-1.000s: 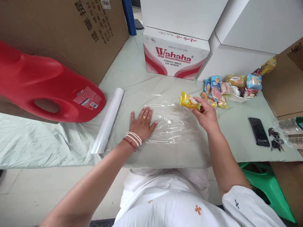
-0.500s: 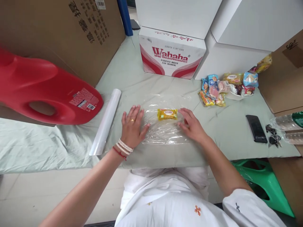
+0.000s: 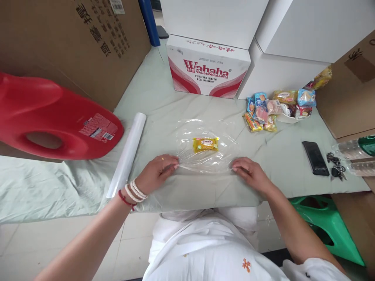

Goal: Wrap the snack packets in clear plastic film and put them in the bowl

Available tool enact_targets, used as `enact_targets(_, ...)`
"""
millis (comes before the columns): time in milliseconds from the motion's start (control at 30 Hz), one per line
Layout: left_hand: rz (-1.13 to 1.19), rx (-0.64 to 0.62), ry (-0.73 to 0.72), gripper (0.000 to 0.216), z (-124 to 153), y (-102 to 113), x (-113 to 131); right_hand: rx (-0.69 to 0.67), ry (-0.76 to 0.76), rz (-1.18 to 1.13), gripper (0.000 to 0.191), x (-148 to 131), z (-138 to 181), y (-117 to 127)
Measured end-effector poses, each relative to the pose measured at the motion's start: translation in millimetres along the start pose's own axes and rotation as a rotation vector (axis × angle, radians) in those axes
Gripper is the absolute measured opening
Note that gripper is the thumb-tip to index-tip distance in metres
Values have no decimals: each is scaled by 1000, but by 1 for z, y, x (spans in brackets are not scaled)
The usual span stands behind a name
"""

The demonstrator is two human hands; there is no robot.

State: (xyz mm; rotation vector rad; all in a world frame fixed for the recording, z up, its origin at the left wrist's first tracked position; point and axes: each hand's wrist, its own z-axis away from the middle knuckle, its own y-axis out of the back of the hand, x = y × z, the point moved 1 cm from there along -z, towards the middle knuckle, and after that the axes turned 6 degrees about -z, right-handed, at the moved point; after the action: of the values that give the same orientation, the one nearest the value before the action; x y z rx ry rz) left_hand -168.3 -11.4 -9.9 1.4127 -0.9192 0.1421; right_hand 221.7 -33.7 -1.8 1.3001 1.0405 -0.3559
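A sheet of clear plastic wrap (image 3: 202, 164) lies spread on the cloth-covered table, its near edge pulled between my two hands. On top of it rests a small yellow-wrapped snack (image 3: 205, 144). My left hand (image 3: 159, 169) pinches the near left corner of the wrap between thumb and fingers. At the near right corner, my right hand (image 3: 249, 171) pinches the same sheet. Neither hand touches the snack. Left of my left hand lies a roll of plastic wrap (image 3: 127, 156), at a slant.
A red jug (image 3: 67, 113) and a cardboard box (image 3: 73, 50) stand at the left. Behind is a Wahaha water box (image 3: 208, 70). Packaged snacks (image 3: 260, 111), a bowl (image 3: 288, 118), a black phone (image 3: 315, 158), keys (image 3: 338, 166) and plastic bottles (image 3: 354, 150) lie at the right. A green stool (image 3: 331, 226) stands below.
Both hands have come toward me from beside the snack to the wrap's near corners. Their spread fingers have closed on the edge. The snack stays on the sheet.
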Motion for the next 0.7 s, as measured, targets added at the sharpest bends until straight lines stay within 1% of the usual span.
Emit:
enact_targets(67,64,19,114,33,-17,14,2,-23,-51,-52,22,-4,-23,17)
enact_targets(133,97,42,212,36,-35,25,-1,9,-122,-80,27,-4,-47,32)
enact_targets(233,96,47,297,37,-61,32,-14,48,-212,-115,33,4,-83,44)
enact_targets(333,60,52,358,35,-81,28,-30,33,-251,-132,33,18,-111,41)
enact_targets(433,-4,73,391,33,-91,22,-45,40,-309,-65,30,33,-126,30)
enact_targets(467,-38,109,390,33,-91,21,-48,45,-328,-18,29,37,-127,26)
enact_targets(500,-82,177,388,33,-91,21,-50,48,-343,33,28,40,-128,23)
enact_targets(567,-191,395,386,33,-86,23,-48,58,-363,120,26,44,-125,19)
enact_targets(633,-299,642,373,31,-77,26,-34,72,-374,169,26,46,-121,18)
enact_targets(667,-342,726,342,30,-72,26,-23,78,-377,182,27,46,-119,18)
enact_targets(700,-371,765,288,29,-69,25,-10,83,-376,191,27,46,-117,18)
